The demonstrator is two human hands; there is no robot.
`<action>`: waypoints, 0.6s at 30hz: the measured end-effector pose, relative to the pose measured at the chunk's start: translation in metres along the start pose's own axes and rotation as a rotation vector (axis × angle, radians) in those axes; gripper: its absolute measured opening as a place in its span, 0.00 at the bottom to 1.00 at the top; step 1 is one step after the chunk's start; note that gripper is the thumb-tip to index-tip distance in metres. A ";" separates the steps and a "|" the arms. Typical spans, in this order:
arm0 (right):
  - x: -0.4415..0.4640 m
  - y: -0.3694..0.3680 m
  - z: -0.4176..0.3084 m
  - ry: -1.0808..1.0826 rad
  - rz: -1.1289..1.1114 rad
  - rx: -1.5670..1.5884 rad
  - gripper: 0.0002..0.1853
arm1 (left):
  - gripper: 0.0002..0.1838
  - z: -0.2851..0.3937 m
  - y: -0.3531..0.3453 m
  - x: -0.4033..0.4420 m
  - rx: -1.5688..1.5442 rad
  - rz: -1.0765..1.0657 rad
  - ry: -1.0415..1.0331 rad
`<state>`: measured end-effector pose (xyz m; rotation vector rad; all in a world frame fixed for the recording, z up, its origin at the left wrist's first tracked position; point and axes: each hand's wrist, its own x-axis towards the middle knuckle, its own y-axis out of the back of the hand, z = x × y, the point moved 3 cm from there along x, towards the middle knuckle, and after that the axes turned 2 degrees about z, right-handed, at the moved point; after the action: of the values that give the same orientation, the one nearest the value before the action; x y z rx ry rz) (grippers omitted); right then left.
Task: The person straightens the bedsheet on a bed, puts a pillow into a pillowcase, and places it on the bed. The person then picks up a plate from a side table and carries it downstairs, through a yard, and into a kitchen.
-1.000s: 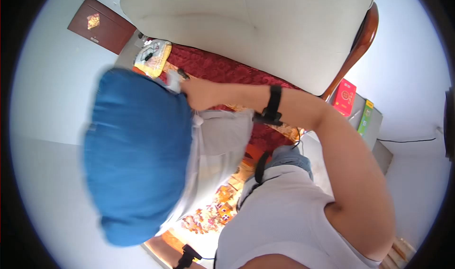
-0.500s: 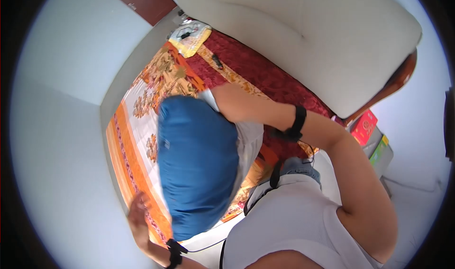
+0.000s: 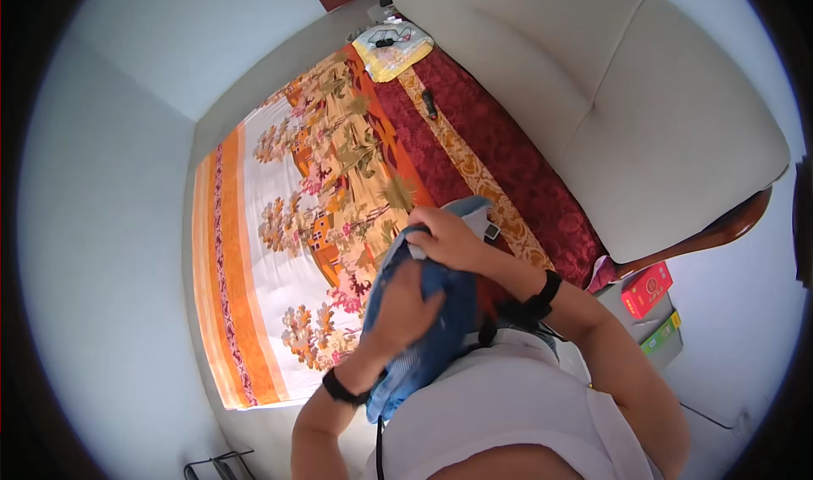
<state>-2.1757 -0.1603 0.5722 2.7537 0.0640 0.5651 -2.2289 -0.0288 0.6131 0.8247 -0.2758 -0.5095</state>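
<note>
A bunched blue garment (image 3: 453,298), denim-like with a paler inner side, is held up close against my front, above the near edge of the bed. Its exact kind cannot be made out from the folds. My right hand (image 3: 445,239) has its fingers closed around the garment's upper edge. Against the garment's outer face lies my left hand (image 3: 402,311), slightly blurred, with its thumb apart from the other fingers. Both wrists wear black bands.
The bed has a patterned orange, white and red bedspread (image 3: 271,175). On it are a dark remote-like object (image 3: 428,104) and a yellow-white folded cloth (image 3: 398,61). A beige padded headboard (image 3: 677,99) stands at right, near a red box (image 3: 647,289). A black metal frame (image 3: 218,463) is at lower left.
The blue garment, earlier spread out over the bed, is now bunched near my body. My left hand has moved right onto it, and my right hand has come closer. The view has shifted.
</note>
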 end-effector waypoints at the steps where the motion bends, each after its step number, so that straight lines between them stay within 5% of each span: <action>1: -0.001 0.002 -0.023 0.243 0.119 -0.110 0.11 | 0.34 -0.026 0.003 0.012 -0.018 0.050 0.079; 5: 0.009 0.007 -0.023 0.226 -0.048 -0.392 0.11 | 0.31 -0.070 -0.007 0.026 0.091 0.150 -0.034; 7: 0.013 0.007 -0.002 0.244 -0.015 -0.497 0.12 | 0.28 -0.088 -0.013 0.027 -0.081 0.153 0.181; 12: -0.016 -0.013 0.080 0.095 0.095 -0.709 0.14 | 0.25 -0.124 0.000 0.018 -0.190 0.313 0.303; 14: -0.047 -0.022 0.130 -0.458 -0.252 -0.560 0.15 | 0.26 -0.154 0.018 0.019 -0.376 0.343 0.310; 15: -0.051 -0.023 0.125 -0.460 -0.252 -0.561 0.15 | 0.25 -0.161 0.024 0.018 -0.469 0.345 0.319; 17: -0.069 -0.041 0.109 -0.738 -0.407 0.449 0.24 | 0.24 -0.156 0.028 0.017 -0.625 0.323 0.379; 18: -0.070 -0.052 0.112 -0.746 -0.405 0.451 0.24 | 0.24 -0.152 0.029 0.016 -0.773 0.306 0.430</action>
<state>-2.1957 -0.1532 0.4317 3.0462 0.6106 -0.6595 -2.1416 0.0743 0.5367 0.1152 0.1930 -0.1122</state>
